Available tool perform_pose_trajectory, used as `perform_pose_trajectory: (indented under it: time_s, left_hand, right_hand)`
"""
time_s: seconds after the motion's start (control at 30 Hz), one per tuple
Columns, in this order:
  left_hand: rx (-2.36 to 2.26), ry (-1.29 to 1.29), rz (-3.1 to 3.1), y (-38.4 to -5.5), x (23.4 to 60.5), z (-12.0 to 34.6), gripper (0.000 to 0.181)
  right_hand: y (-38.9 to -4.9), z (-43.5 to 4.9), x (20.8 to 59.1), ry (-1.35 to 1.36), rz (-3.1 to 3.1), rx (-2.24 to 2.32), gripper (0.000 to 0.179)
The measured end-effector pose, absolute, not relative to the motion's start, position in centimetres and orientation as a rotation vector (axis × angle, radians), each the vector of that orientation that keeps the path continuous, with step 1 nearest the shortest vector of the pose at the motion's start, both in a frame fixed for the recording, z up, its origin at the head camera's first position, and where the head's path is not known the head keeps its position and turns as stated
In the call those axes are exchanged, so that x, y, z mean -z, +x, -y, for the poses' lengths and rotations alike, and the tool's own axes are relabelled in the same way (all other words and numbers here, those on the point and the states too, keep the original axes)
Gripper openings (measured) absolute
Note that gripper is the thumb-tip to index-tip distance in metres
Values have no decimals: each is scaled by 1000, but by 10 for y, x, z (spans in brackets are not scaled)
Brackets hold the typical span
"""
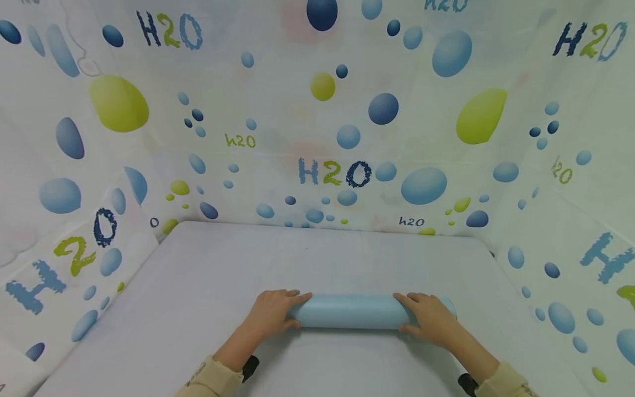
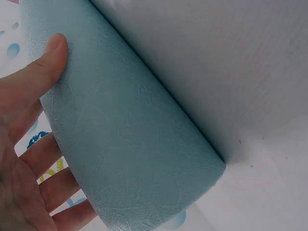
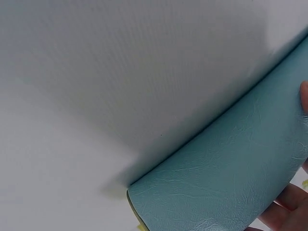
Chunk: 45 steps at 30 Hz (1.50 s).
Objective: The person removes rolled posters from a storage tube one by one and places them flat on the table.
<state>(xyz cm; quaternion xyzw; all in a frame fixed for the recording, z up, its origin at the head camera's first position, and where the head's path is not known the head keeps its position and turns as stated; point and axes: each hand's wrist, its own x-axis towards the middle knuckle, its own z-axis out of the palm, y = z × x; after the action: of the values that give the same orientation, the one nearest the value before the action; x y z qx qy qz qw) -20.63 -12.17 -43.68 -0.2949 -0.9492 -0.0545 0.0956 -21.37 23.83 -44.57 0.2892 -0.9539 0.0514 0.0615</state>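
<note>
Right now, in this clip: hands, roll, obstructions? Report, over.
Left hand, right hand: fingers holding light-blue roll, one hand toward each end. Roll lying crosswise on white surface. No obstruction seen around it.

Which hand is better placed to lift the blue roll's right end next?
Probably the right hand: it grips the rolled light-blue sheet near that end, while the left hand holds the opposite end.

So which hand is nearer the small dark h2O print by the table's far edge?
Right. The right hand holds the blue roll near its right end, below the print in the head view; the left hand holds its left end, farther away.
</note>
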Motion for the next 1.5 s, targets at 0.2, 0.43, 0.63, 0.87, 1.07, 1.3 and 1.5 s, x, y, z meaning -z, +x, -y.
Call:
perform_pose_trajectory:
  time_s: [0.2, 0.43, 0.63, 0.87, 1.07, 1.3, 1.5]
  left_hand:
    - [169, -883, 2796, -202, 438, 120, 63]
    - [177, -886, 2764, -203, 440, 121, 63]
    - [176, -884, 2762, -202, 439, 121, 63]
    - [181, -878, 2785, -201, 437, 122, 63]
    - [179, -849, 2810, -202, 436, 123, 62]
    - [178, -850, 2804, -202, 437, 122, 62]
    - [169, -849, 2805, -202, 438, 121, 62]
  right_hand:
    - [-209, -241, 448, 883, 2857, -126, 64]
    - [-209, -240, 450, 854, 2857, -98, 66]
    - [-210, -236, 451, 847, 2865, -101, 66]
    - [-212, -229, 448, 848, 2870, -67, 66]
    - [-214, -222, 447, 881, 2846, -89, 66]
    - [-216, -206, 447, 928, 2893, -149, 66]
    - [-216, -192, 446, 971, 2896, -154, 66]
